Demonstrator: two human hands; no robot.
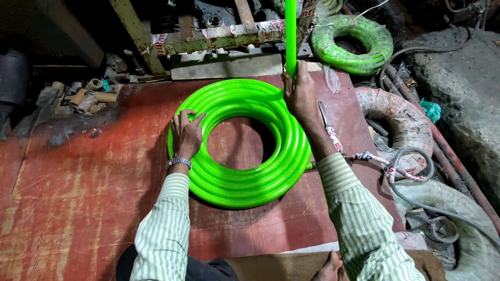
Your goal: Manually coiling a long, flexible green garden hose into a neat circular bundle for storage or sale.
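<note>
Hands: left hand (186, 133) flat, fingers spread on one green hose coil (242, 179); right hand (299, 94) clamped around its hose strand (290, 36).

Two hands are in view: the left hand (186, 132) lies flat on a coil, the right hand (299, 93) grips a hose strand. There are two coils of bright green hose: one big coil (245, 179) on the red board (78, 182), and one smaller wrapped coil (354, 44) behind it. One knife (329, 126) lies beside the right wrist. One wristwatch (180, 162) sits on the left wrist. Two pale wrapped bundles (401, 119) lie at the right (others may be hidden). Several short pipe pieces (91, 93) lie at the back left, too jumbled to count.
</note>
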